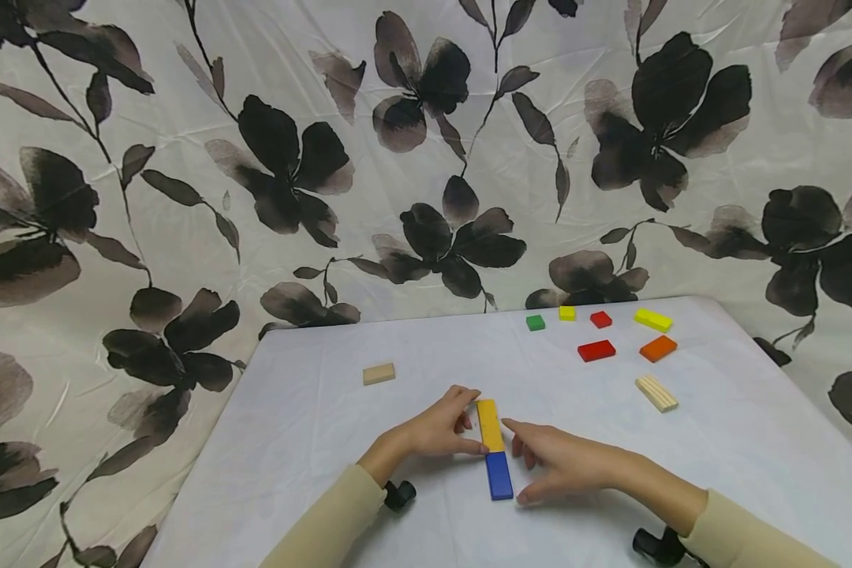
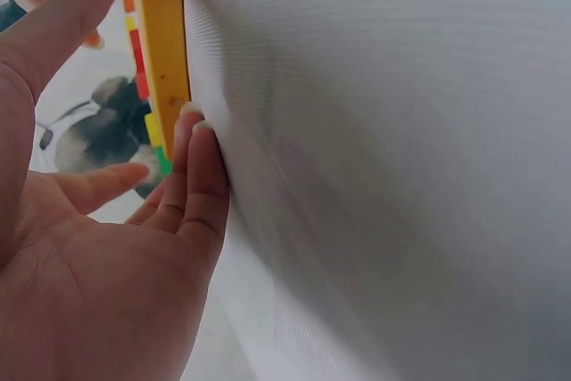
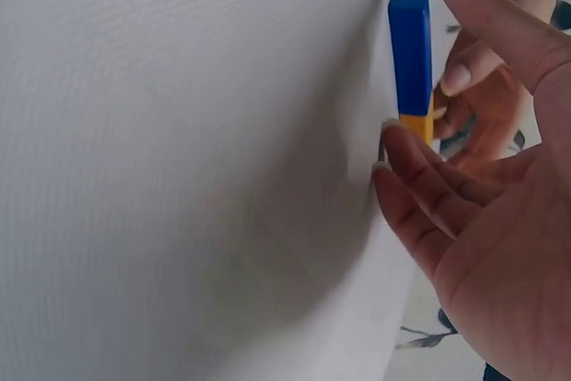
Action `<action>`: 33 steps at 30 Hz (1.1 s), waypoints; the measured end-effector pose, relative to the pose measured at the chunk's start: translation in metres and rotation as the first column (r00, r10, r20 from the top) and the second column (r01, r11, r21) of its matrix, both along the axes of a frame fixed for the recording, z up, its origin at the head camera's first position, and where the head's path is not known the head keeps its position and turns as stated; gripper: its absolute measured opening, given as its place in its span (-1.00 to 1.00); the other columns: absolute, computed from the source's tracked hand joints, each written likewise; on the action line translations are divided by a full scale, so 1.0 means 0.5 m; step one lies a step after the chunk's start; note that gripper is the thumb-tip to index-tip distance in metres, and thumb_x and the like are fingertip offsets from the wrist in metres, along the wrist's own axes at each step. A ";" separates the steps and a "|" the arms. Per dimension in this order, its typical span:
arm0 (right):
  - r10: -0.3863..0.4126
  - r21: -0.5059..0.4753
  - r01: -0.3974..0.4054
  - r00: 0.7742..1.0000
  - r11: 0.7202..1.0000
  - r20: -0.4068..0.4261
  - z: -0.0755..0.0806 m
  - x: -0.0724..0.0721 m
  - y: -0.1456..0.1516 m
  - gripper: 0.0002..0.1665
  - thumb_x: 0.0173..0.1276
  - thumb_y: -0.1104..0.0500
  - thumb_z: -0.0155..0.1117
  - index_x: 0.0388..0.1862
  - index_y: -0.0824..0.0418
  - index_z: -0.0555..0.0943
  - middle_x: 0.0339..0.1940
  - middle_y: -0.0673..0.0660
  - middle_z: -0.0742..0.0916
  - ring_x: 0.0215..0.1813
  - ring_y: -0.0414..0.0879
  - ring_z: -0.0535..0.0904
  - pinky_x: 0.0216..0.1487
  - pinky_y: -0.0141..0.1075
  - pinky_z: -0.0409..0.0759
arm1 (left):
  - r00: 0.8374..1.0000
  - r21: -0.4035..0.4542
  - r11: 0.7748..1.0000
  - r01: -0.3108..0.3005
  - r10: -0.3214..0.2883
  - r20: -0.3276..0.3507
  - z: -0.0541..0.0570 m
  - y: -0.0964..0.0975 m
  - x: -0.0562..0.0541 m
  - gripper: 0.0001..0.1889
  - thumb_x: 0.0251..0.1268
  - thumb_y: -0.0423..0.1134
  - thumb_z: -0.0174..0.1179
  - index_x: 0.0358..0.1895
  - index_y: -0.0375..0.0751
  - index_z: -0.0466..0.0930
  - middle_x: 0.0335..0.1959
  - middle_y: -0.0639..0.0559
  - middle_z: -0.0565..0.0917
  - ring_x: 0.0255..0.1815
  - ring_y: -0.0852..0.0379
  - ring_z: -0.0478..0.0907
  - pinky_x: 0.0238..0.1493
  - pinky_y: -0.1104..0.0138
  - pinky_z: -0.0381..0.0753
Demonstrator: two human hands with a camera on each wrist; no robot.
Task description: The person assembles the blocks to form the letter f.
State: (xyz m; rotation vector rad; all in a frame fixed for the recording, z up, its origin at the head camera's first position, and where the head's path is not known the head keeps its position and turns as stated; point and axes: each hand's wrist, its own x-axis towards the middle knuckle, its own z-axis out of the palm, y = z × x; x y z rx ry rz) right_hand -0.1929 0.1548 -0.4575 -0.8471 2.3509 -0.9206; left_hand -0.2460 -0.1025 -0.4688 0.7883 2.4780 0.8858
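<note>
A yellow block [image 1: 490,426] and a blue block [image 1: 499,476] lie end to end on the white table, forming one straight strip. On the strip's left side is my left hand [image 1: 440,426], its thumb tip by the seam and index finger by the yellow block's far end. The left wrist view shows its lower fingertips right at the yellow block's [image 2: 165,60] side. My right hand [image 1: 564,460] rests to the right, fingers loosely bent and spread from the thumb, holding nothing. Seen from the right wrist, the blue block [image 3: 411,51] stands between both hands' thumbs.
At the far right of the table [image 1: 312,442] are a green block [image 1: 536,323], red blocks [image 1: 596,351], yellow blocks [image 1: 653,319], an orange block [image 1: 658,349] and a ridged pale wood piece [image 1: 656,393]. A plain wooden block [image 1: 379,374] lies left of centre. Floral cloth [image 1: 426,158] hangs behind.
</note>
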 end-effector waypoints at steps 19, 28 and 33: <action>-0.035 0.016 0.037 0.993 0.999 -0.116 0.034 -0.020 0.113 -0.26 0.31 -0.08 0.50 0.38 0.16 0.51 0.09 -0.03 0.64 0.08 -0.05 0.57 0.11 -0.05 0.65 | 0.988 -0.130 0.991 0.018 -0.038 -0.147 0.007 -0.029 0.037 -0.25 0.38 0.01 0.35 0.56 -0.03 0.27 0.44 -0.01 0.33 0.12 0.19 0.50 0.21 0.32 0.56; -0.099 -0.003 0.100 0.971 0.995 -0.217 0.046 -0.041 0.175 -0.28 0.32 -0.03 0.49 0.37 0.22 0.52 0.16 0.09 0.67 0.13 0.06 0.59 0.10 0.06 0.64 | 0.962 -0.231 0.973 0.025 -0.086 -0.259 0.014 -0.027 0.055 -0.30 0.43 0.04 0.30 0.54 -0.06 0.31 0.44 -0.03 0.36 0.36 0.05 0.41 0.40 0.12 0.45; -0.141 -0.025 0.139 0.952 0.990 -0.271 0.052 -0.048 0.212 -0.30 0.31 0.03 0.50 0.35 0.26 0.51 0.17 0.16 0.67 0.12 0.11 0.59 0.05 0.03 0.65 | 0.941 -0.275 0.961 0.037 -0.126 -0.313 0.008 -0.022 0.059 -0.30 0.47 0.10 0.22 0.55 -0.09 0.30 0.49 -0.05 0.34 0.42 0.01 0.40 0.40 0.04 0.43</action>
